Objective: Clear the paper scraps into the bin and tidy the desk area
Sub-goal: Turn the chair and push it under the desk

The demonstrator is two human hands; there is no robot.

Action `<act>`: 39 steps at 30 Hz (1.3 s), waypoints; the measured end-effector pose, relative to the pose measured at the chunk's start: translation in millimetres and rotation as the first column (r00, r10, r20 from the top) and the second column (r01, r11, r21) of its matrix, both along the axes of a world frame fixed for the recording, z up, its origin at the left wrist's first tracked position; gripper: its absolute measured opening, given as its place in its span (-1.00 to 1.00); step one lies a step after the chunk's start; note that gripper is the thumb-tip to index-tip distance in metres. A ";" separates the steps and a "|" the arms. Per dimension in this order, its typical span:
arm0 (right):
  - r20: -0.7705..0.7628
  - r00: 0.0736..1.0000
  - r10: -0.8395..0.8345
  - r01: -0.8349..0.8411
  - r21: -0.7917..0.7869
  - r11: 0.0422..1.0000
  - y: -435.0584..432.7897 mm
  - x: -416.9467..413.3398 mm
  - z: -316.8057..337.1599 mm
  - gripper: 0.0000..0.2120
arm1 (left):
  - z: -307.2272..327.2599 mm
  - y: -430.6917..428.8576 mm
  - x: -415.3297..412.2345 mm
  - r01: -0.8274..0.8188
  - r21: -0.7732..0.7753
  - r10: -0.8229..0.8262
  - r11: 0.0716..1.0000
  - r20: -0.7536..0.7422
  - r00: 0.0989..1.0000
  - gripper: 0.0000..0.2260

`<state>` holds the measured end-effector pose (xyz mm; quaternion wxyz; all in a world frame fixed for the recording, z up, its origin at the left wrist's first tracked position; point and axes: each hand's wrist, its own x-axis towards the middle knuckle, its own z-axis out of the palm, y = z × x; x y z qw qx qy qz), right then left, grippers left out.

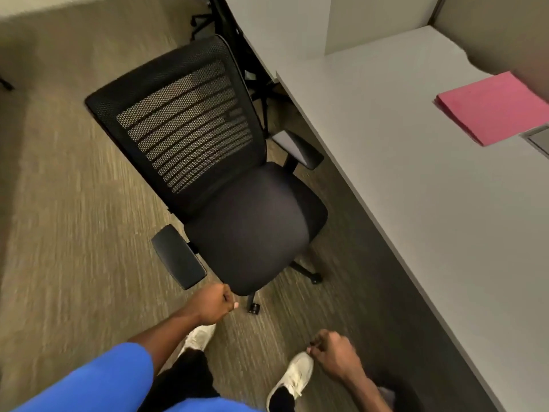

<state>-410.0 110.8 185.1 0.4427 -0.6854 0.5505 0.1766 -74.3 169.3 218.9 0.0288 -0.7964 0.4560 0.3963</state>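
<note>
Two hands low in frame: left hand point(214, 304) clenched at front edge of black mesh-backed office chair point(234, 185), right hand point(334, 353) clenched, empty. No scraps or bin visible; pink folder point(487, 108) on grey table point(416, 179) upper right. Risk: wheeled chair bumps table.

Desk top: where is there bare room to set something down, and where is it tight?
The desk is bare from its near edge beside the chair up to the pink folder, and again behind the folder toward the partition. It is crowded only at the right edge, where the folder meets a grey inset panel. The chair seat is also bare.
</note>
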 end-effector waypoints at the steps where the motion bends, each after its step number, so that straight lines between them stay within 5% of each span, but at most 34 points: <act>1: -0.001 1.000 -0.005 0.005 0.004 1.000 -0.2 9.7 2.2 -0.73 | 1.7 -0.8 7.0 0.006 -0.001 -0.006 1.000 -0.004 1.000 -0.73; 16: 0.011 0.990 -0.139 0.140 -0.024 0.990 21.7 263.5 -5.0 -0.78 | 31.5 -42.3 288.0 -0.078 -0.236 0.096 0.969 0.066 0.993 -0.79; 24: 0.049 0.975 -0.215 0.218 -0.058 0.974 40.7 377.3 -14.9 -0.18 | 89.5 -93.9 391.7 -0.405 -0.508 0.367 0.760 -0.180 0.913 -0.01; 27: -0.025 0.988 -0.152 0.146 -0.149 0.978 41.4 396.7 -19.6 0.00 | 112.9 -118.2 403.8 -0.479 -0.590 0.337 0.650 -0.341 0.878 -0.18; 30: -0.066 0.990 -0.128 0.117 -0.153 0.981 49.5 421.8 -29.2 0.11 | 116.7 -135.1 413.1 -0.523 -0.569 0.217 0.635 -0.519 0.827 -0.44; 34: -0.125 0.989 -0.080 0.051 -0.221 0.974 54.7 422.5 -40.2 0.18 | 119.7 -130.7 424.4 -0.509 -0.543 0.152 0.668 -0.570 0.808 -0.52; 39: -0.110 0.984 -0.143 0.105 -0.297 0.949 66.0 403.1 -40.6 0.02 | 127.6 -131.0 418.6 -0.489 -0.526 0.142 0.696 -0.567 0.812 -0.60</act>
